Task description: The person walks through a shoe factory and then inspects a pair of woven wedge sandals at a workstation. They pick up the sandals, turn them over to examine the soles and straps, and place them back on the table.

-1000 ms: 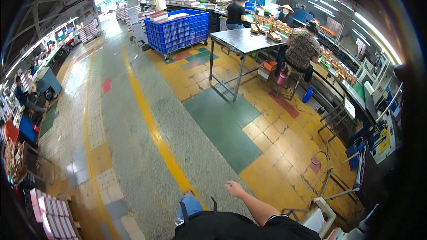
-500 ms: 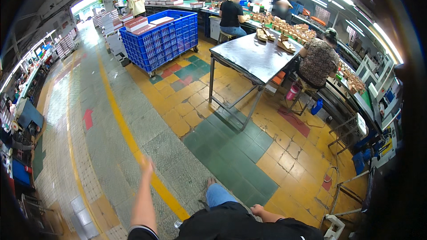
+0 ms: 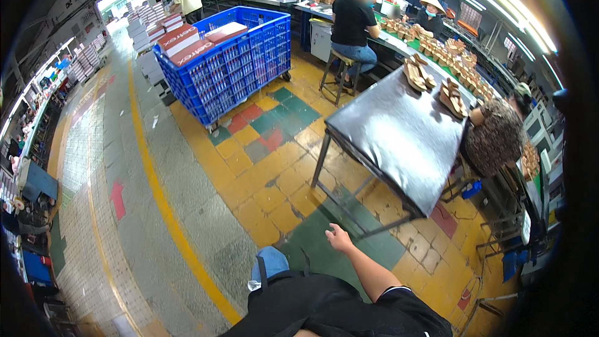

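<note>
My right hand [image 3: 339, 238] is held out in front of me over the green floor tiles, its fingers loosely bent and partly apart, with nothing in them. It is nearest to a metal-topped table [image 3: 393, 143], below its near left corner and apart from it. On the far side of that table stand a few tan strappy sandals [image 3: 417, 73], and another sandal [image 3: 453, 98] sits by the right edge. My left hand is out of view.
A blue wheeled crate [image 3: 228, 65] holding red-and-white boxes [image 3: 181, 42] stands ahead to the left. One person [image 3: 351, 22] sits on a stool; another person [image 3: 496, 134] sits close to the table's right side. Rows of sandals [image 3: 449, 56] line the workbench. A yellow line [image 3: 156, 181] marks the walkway.
The table and crate appear closer. My right hand has swung forward and up from beside my body, while my left hand has dropped out of view.
</note>
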